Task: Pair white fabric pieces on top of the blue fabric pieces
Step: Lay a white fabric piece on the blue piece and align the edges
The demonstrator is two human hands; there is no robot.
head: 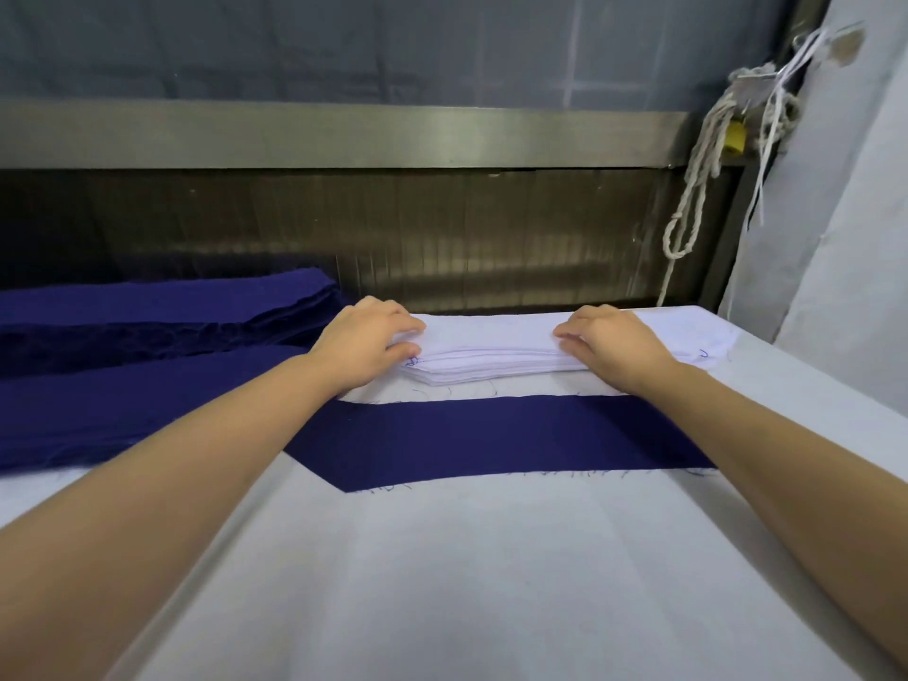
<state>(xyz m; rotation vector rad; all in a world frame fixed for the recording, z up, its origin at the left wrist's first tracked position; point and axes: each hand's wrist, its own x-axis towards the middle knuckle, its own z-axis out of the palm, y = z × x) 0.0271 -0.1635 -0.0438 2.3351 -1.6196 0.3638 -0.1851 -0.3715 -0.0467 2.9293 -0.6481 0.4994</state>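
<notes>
Head view: a desk (491, 582) draped in pale, faintly creased cloth fills the lower half of the frame, running up to its far edge just above centre. A stack of white fabric pieces (491, 356) lies at that far edge, slightly right of centre, with its layered edges showing along the lower side. The left grip (366, 336), a bare hand, curls over the stack's left end, fingers on top and thumb tucked against the upper layers. The right grip (614, 349) does the same near the right end, pinching the top layers between fingers and thumb. Both forearms reach in from the lower corners.

Just below the stack, a single blue fabric piece (491, 435) lies flat across the middle of the frame as a long band. Its left end is cut on a slant and loose threads fray along its lower edge. A pile of blue fabric (147, 336) spreads over the centre left, partly rumpled, its upper layers stacked toward the upper left.

Behind the desk, a dark ribbed panel (442, 228) spans the frame, topped by a dull metal rail (344, 132). Above the rail is a grey-blue surface (344, 41). At the upper right, a knotted white rope (697, 179) hangs from a post beside a small yellow object (734, 137), and pale sheeting (835, 189) covers the right edge.
</notes>
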